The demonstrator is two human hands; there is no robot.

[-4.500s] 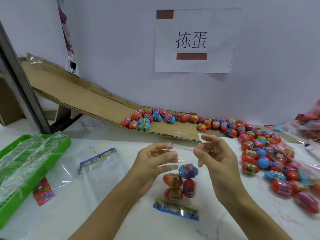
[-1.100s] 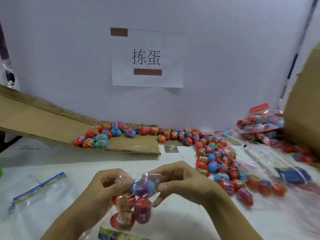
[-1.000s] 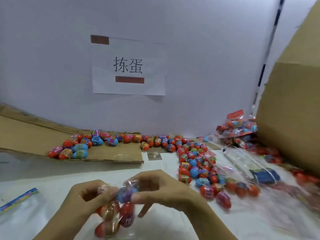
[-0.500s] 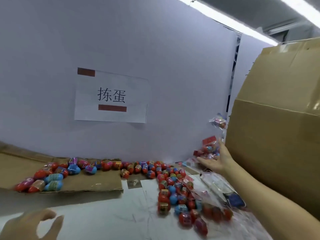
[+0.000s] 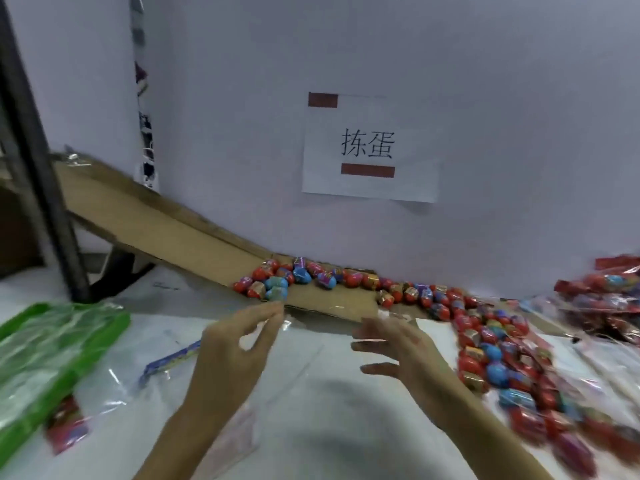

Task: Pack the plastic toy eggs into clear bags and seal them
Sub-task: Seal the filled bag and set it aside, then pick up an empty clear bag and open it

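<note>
Both hands hover above the table: left hand (image 5: 235, 344) seemingly pinching clear film, right hand (image 5: 398, 351) spread.

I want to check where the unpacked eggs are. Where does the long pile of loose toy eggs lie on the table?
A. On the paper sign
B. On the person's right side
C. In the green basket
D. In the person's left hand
B: the loose toy eggs trail along the table beyond the right hand.

tray (image 5: 104, 327) far left on the table (image 5: 346, 427), cardboard ramp (image 5: 166, 230) behind it sloping down to loose eggs (image 5: 298, 277), more eggs (image 5: 491, 358) right, sign (image 5: 369, 147) on wall behind
</note>
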